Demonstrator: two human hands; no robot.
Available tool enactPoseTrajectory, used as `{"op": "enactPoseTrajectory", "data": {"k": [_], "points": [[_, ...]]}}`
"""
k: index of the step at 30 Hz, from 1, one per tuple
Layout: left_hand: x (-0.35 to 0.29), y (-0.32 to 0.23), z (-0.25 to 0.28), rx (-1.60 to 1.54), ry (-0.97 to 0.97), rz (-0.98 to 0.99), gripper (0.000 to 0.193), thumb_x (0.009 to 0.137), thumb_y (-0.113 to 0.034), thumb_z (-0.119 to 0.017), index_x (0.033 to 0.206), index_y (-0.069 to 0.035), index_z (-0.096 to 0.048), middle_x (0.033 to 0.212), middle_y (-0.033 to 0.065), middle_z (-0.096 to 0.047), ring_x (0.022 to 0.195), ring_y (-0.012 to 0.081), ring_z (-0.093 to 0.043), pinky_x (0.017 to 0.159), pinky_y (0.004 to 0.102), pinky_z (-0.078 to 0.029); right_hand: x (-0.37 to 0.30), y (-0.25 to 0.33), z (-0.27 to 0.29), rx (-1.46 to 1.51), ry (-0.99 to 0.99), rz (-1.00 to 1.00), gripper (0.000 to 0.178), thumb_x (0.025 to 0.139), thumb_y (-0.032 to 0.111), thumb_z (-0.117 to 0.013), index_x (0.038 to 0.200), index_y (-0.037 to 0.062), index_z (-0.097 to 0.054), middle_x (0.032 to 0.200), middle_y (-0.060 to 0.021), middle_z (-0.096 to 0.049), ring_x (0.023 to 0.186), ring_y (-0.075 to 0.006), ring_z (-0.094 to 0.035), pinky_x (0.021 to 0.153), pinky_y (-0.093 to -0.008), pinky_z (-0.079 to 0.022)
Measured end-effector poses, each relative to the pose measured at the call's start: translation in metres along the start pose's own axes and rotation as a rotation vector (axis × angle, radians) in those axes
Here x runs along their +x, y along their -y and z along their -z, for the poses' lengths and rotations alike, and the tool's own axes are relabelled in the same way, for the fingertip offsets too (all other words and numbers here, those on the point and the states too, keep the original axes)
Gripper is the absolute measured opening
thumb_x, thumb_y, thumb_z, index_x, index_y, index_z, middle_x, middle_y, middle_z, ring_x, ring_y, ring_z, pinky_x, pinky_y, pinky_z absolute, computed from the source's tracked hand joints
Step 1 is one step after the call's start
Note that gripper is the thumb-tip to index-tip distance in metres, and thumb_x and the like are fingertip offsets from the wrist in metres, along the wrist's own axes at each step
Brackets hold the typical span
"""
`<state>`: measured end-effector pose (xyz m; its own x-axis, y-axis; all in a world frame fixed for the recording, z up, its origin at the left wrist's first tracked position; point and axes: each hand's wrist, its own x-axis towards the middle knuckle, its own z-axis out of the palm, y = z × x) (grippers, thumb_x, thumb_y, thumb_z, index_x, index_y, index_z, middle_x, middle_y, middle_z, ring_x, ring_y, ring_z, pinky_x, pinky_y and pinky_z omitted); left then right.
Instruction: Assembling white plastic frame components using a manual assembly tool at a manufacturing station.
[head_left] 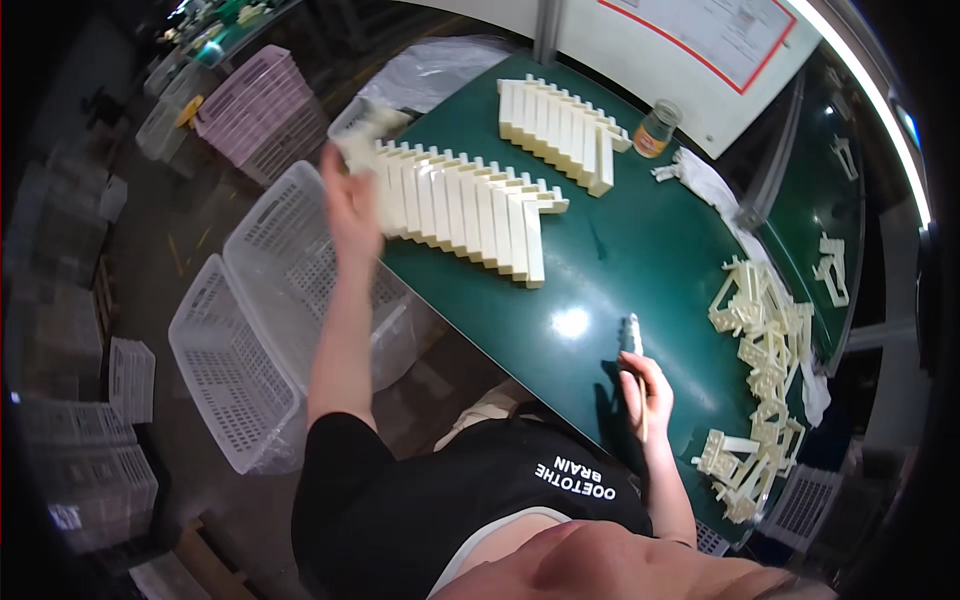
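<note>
My left hand (354,215) is smeared by motion at the far left end of a long row of cream plastic parts (460,210). Its fingers are closed on a blurred cream plastic part (366,135) that overlaps the end of the row. Near the table's front edge, my right hand (650,397) grips a brush (632,340) by its thin wooden handle, with the pale head pointing away from me. A shorter row of similar parts (555,130) stands farther back.
Loose cream plastic frames (765,370) lie heaped along the right side of the green table (500,335). A glass jar (657,128) stands at the back near a white cloth (710,190). White plastic baskets (235,370) sit left of the table, with pink crates (255,110) beyond.
</note>
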<state>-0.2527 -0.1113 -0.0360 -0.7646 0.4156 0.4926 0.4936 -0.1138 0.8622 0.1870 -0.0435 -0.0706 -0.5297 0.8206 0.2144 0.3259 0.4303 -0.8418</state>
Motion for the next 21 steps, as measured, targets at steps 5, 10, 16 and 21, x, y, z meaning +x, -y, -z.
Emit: {"op": "enactPoseTrajectory", "data": {"k": [5, 10, 16, 21], "points": [[0.086, 0.105, 0.076, 0.536, -0.063, 0.234, 0.057, 0.094, -0.039, -0.055, 0.142, -0.012, -0.039, 0.101, 0.0122, -0.065, 0.092, 0.0229, -0.063, 0.082, 0.0335, -0.047, -0.005, -0.01, 0.006, 0.257, 0.006, -0.29, 0.02, 0.09, 0.002, -0.059, 0.11, 0.0016, -0.064, 0.097, -0.0072, -0.064, 0.086, -0.013, -0.062, 0.079, -0.0244, -0.049], [0.061, 0.132, 0.062, 0.577, 0.239, 0.385, 0.049, 0.092, -0.042, -0.051, 0.132, -0.012, -0.055, 0.122, 0.0164, -0.062, 0.109, 0.0318, -0.061, 0.093, 0.0377, -0.044, -0.009, -0.005, 0.018, 0.205, 0.034, -0.252, 0.019, 0.089, -0.001, -0.058, 0.106, 0.0009, -0.066, 0.096, -0.0086, -0.064, 0.083, -0.0142, -0.063, 0.077, -0.0249, -0.05], [0.032, 0.108, 0.059, 0.411, 0.357, 0.378, 0.044, 0.094, -0.027, -0.054, 0.133, -0.007, -0.052, 0.114, 0.014, -0.066, 0.104, 0.0255, -0.063, 0.091, 0.0338, -0.045, -0.01, -0.002, 0.049, 0.162, 0.029, -0.217, 0.018, 0.088, -0.003, -0.057, 0.104, -0.0005, -0.066, 0.096, -0.0104, -0.064, 0.084, -0.0156, -0.063, 0.077, -0.0259, -0.051], [0.031, 0.089, 0.044, -0.121, 0.197, 0.622, 0.046, 0.088, -0.008, -0.062, 0.132, 0.0, -0.051, 0.112, 0.0137, -0.066, 0.1, 0.0203, -0.064, 0.087, 0.0298, -0.047, -0.011, 0.001, 0.054, 0.161, 0.028, -0.199, 0.018, 0.088, -0.002, -0.057, 0.103, -0.0004, -0.066, 0.095, -0.0103, -0.065, 0.083, -0.0152, -0.063, 0.076, -0.0258, -0.051]]}}
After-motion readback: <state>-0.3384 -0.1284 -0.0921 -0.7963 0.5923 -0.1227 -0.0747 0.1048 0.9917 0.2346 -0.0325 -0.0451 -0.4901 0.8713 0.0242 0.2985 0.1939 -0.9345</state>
